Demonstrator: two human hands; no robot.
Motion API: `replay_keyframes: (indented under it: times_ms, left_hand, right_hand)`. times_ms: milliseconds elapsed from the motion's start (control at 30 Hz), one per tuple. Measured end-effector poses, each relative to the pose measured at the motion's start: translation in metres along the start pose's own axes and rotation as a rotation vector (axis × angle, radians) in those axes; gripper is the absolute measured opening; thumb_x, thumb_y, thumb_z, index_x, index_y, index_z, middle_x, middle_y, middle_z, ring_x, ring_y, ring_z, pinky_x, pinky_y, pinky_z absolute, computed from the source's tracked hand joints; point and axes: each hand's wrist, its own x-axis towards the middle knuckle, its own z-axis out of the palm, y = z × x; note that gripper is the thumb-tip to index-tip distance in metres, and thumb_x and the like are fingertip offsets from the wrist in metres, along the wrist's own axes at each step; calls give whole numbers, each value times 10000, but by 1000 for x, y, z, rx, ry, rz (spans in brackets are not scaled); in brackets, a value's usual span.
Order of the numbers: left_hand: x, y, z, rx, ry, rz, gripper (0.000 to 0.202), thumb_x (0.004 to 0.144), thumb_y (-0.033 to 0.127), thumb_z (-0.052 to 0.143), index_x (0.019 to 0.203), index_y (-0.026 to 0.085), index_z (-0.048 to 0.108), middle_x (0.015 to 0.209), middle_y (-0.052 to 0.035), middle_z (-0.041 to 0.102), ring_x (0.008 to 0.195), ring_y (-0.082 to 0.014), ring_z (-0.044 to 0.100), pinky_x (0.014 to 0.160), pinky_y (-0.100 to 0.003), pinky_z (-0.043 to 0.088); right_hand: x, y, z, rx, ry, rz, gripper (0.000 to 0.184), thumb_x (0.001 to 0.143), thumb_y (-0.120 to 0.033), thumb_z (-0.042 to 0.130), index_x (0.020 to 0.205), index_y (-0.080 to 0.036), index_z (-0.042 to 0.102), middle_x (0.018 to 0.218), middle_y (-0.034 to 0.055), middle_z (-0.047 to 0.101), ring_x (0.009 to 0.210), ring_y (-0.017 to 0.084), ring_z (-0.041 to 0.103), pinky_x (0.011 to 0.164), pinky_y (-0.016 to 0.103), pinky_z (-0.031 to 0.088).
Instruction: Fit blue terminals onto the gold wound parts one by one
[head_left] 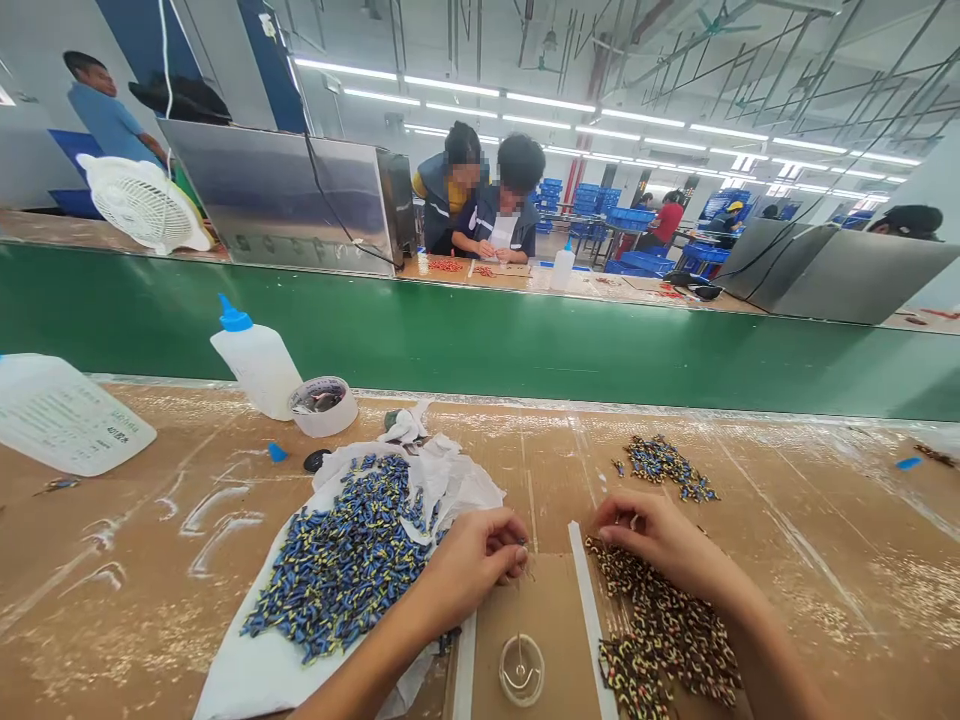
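Observation:
My left hand (476,560) is closed in a pinch beside a big heap of small blue and yellow parts (349,555) lying on a white sheet (247,670). What the fingers pinch is too small to make out. My right hand (660,540) is curled with its fingertips down on a heap of dark coiled parts (664,640). A smaller pile of blue parts (667,465) lies just beyond that hand. Between the hands a cardboard panel (547,610) carries a small clear round dish (522,668).
A squeeze bottle with a blue cap (255,360), a tape roll (324,405) and a large white jug (64,415) stand at the left. A green conveyor belt (480,335) runs across behind the bench. A fan (142,205) and metal screens (277,200) stand beyond it, with two people at work.

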Motion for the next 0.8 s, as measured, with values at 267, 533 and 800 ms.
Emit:
replay_keyframes:
  times_ms: [267, 533, 800]
  left_hand:
    - [0, 1, 0, -25, 7, -19, 144, 758, 204, 531, 852, 136, 616, 678, -19, 624, 606, -136, 575, 575, -235, 458]
    - [-3, 1, 1, -20, 41, -23, 137, 724, 161, 521, 823, 137, 613, 668, -7, 613, 597, -127, 567, 576, -227, 444]
    - [-6, 11, -1, 53, 67, 15, 128, 752, 175, 525, 827, 140, 622, 658, -7, 614, 623, -134, 554, 615, -236, 423]
  right_hand:
    - [2, -13, 35, -192, 10, 0, 111, 793, -123, 557, 771, -204, 630, 756, 17, 635, 713, 194, 570, 637, 276, 395]
    - [9, -5, 55, -170, 92, -58, 140, 800, -107, 497, 791, -191, 609, 820, 43, 620, 772, 214, 582, 692, 301, 409]
    - [10, -17, 39, 480, 133, 6, 198, 872, -360, 558, 915, -181, 630, 828, 45, 640, 776, 207, 582, 706, 306, 445]
